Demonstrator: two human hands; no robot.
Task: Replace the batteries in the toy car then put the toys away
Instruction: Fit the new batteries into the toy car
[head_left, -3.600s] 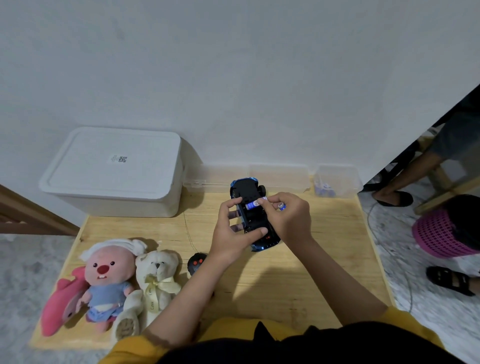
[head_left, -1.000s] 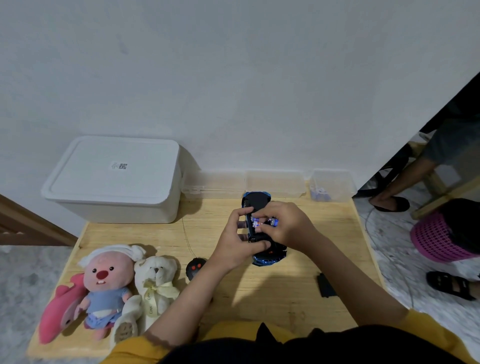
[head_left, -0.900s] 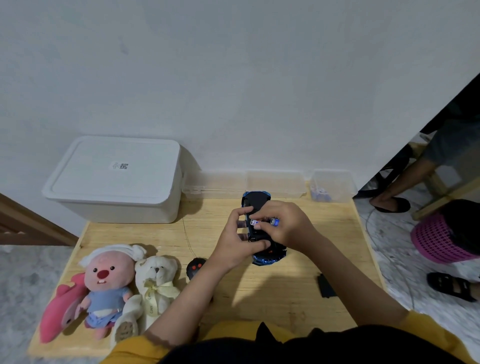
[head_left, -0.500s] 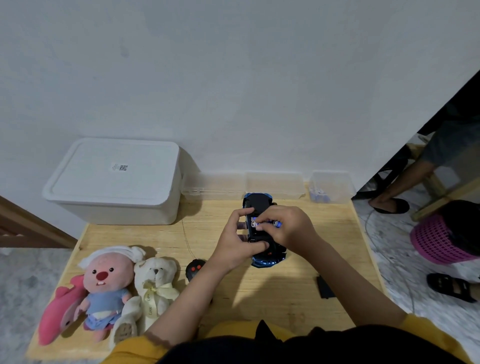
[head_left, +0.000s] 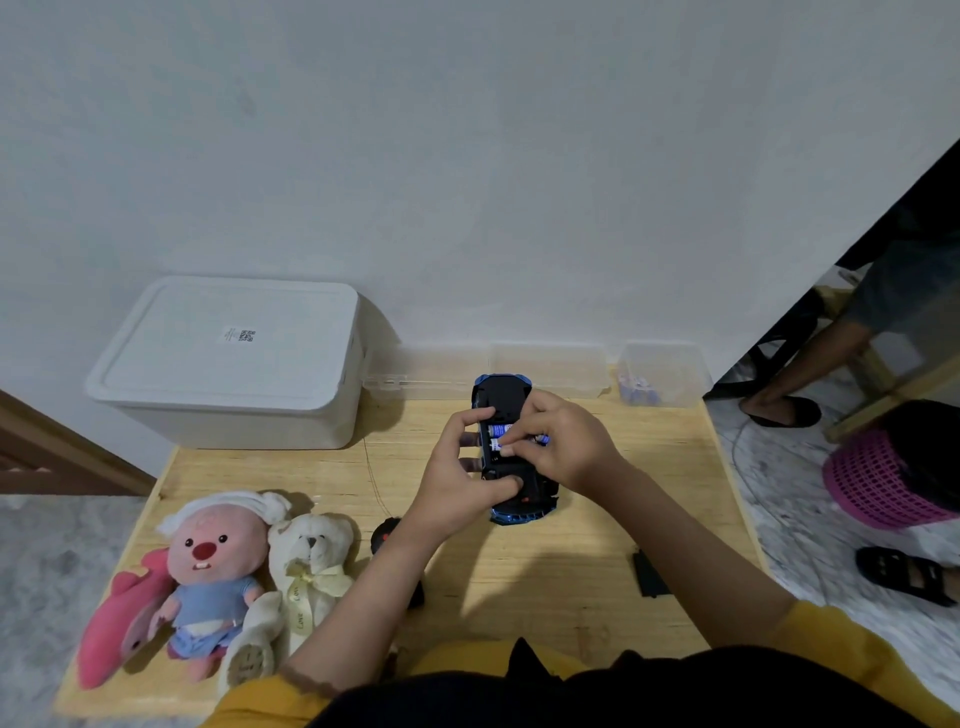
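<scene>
Toy car: we see the blue toy car (head_left: 503, 400) flipped belly-up over the middle of the wooden bench (head_left: 597, 587), its dark underside facing us and its battery bay open.
Left hand: our left hand (head_left: 457, 480) grasps the toy car from its left side, thumb pressed on the underside near the close end, index finger curled over the far part.
Right hand: our right hand (head_left: 566, 447) pinches a battery (head_left: 540, 439) and holds it down at the open bay, fingers curled round it.
Batteries in the bay: two blue-and-white cells (head_left: 497, 430) lie side by side in the toy car's bay, just left of the right hand's fingertips.
Battery cover: a small black cover (head_left: 649, 574) lies flat on the bench, nearer to us than the toy car and off to its right.
Remote control: a black remote control (head_left: 384, 535) with red buttons sits near-left of the toy car, partly hidden by our left forearm.
Plush toys: a pink plush beaver (head_left: 210, 566) and a cream teddy bear (head_left: 309, 566) lie well left of the toy car, with a pink plush fish (head_left: 117, 629) beside them.
Storage box: a white lidded storage box (head_left: 228, 358) stands far-left of the toy car, against the wall.
Clear tubs: a clear tub (head_left: 670, 371) with spare batteries (head_left: 638, 389) inside stands far-right of the toy car; a long clear tray (head_left: 550, 361) sits right behind the toy car.
</scene>
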